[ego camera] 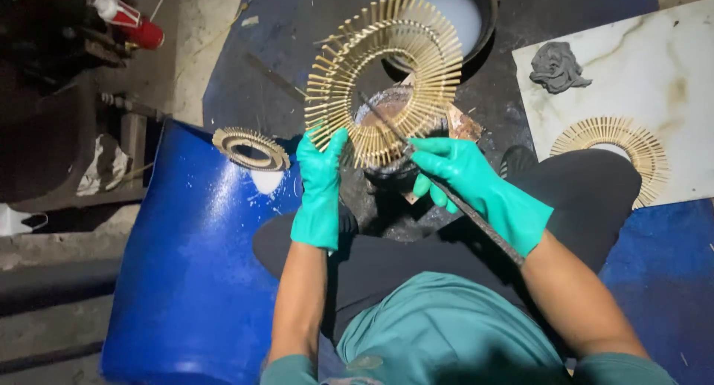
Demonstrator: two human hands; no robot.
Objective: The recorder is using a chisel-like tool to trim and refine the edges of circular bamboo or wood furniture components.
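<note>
My left hand [320, 188], in a green glove, grips the lower left edge of a round sunburst ring [383, 76] made of pale wooden sticks and holds it up, tilted. In my right hand [465, 180], also gloved in green, is a long dark brush [446, 188]; its tip reaches into the ring's inner rim. Below the ring stands a small dark pot [390, 106] of brownish liquid. I sit cross-legged in dark trousers.
A second stick ring [251, 148] lies on a blue barrel [193, 266] at my left. A third ring [617, 143] and a grey rag [558, 67] lie on a marble slab [647, 73] at right. A black bowl of white liquid [457, 10] stands behind.
</note>
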